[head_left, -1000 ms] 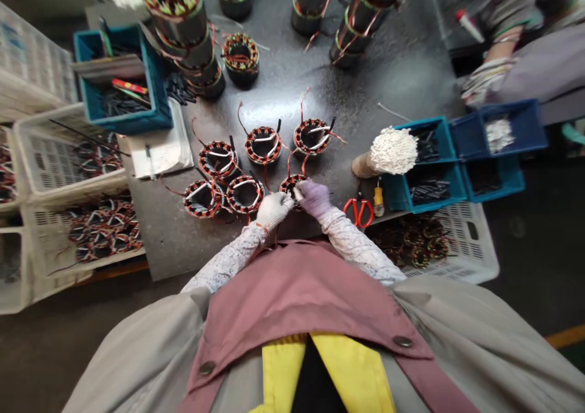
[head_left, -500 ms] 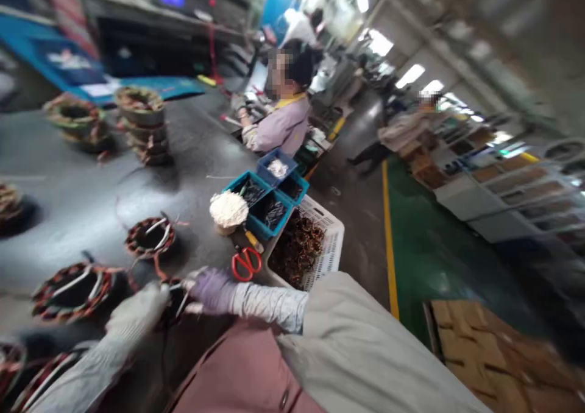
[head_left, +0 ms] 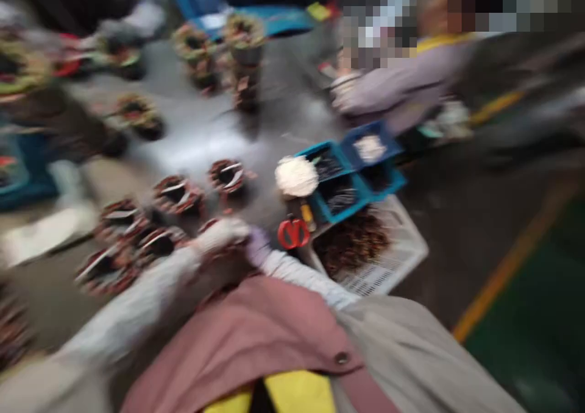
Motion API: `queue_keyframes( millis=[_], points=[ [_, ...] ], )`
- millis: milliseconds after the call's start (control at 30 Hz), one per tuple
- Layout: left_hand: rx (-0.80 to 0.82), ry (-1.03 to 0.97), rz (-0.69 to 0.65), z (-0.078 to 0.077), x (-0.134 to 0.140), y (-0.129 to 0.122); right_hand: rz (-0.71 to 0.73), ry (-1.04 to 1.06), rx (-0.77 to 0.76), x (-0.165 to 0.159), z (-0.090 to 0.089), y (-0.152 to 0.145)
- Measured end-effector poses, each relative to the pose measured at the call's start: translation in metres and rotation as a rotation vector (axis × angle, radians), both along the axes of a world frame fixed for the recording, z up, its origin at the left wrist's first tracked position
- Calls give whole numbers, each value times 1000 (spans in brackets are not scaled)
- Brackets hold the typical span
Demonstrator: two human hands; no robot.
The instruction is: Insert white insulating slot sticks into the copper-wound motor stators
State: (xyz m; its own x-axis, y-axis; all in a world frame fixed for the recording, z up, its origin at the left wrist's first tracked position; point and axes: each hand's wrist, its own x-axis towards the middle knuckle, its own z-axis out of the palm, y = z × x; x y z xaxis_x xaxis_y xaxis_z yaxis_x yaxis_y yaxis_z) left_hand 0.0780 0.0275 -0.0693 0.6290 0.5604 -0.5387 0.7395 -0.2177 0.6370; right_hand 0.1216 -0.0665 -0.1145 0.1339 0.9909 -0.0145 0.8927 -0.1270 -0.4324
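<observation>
The whole view is smeared by motion. My left hand (head_left: 225, 232), in a whitish knit glove, lies at the rim of a copper-wound motor stator (head_left: 223, 257) close to my body. My right hand (head_left: 258, 246), in a purple and white glove, meets it from the other side. Blur and overlap hide the fingers of both hands, and most of that stator is covered. Just beyond them stands a smaller-looking stator (head_left: 227, 175) with a white sleeved lead across its opening. More stators (head_left: 176, 194) with white leads are grouped to the left.
Red-handled scissors (head_left: 293, 233) lie right of my hands, beside a yellow-handled tool (head_left: 308, 215) and a white heap (head_left: 297, 176). Blue bins (head_left: 340, 197) and a white crate (head_left: 402, 236) of copper-coloured pieces stand farther right. A co-worker's sleeve (head_left: 388, 93) is beyond; stacked stators (head_left: 244, 53) stand at the back.
My view has swung left and down, so the bench items appear farther right. Another person's arms now show at the upper left. Both hands stay together at the near stator.
</observation>
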Motion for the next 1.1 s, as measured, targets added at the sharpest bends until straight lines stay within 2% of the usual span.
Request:
queue_keyframes(
  millis=[67,133,200,233,300,367,433,500,600,667,733,833,900,967,1000,1033,1100],
  points=[
    [-7,96,109,-24,-30,22,-64,172,39,10,-23,-11],
    [39,149,176,-41,-63,47,-308,429,81,21,-54,-14],
    [98,166,132,-49,-87,63,-605,770,70,24,-75,-9],
    [120,163,74,-52,-94,66,-696,933,47,23,-81,-3],
    [149,149,-57,-57,-99,66,-729,1138,1,17,-84,16],
    [161,138,-140,-62,-98,62,-696,1186,-20,10,-81,45],
    [156,132,-181,-68,-96,59,-635,1104,-103,1,-78,78],
    [144,133,-198,-73,-94,59,-576,915,-287,-8,-74,108],
    [131,124,-177,-74,-95,65,-494,638,-510,-14,-63,132],
    [130,98,-155,-67,-98,66,-433,609,-539,-7,-51,124],
    [25,-15,-47,-56,-101,62,-373,637,-469,11,-35,98],
    [-350,-326,146,-35,-99,43,-249,598,-191,40,-1,39],
    [-605,-463,110,-25,-89,27,-36,529,-64,52,25,4],
    [-808,-482,9,-20,-71,11,210,430,-53,58,49,-18],
    [-888,-461,-28,-18,-59,4,287,359,-74,61,60,-24],
    [-945,-437,-53,-16,-46,-3,317,283,-102,64,68,-29],
    [-1003,-418,-89,-10,-18,-14,275,158,-151,75,80,-37]
  ],
)
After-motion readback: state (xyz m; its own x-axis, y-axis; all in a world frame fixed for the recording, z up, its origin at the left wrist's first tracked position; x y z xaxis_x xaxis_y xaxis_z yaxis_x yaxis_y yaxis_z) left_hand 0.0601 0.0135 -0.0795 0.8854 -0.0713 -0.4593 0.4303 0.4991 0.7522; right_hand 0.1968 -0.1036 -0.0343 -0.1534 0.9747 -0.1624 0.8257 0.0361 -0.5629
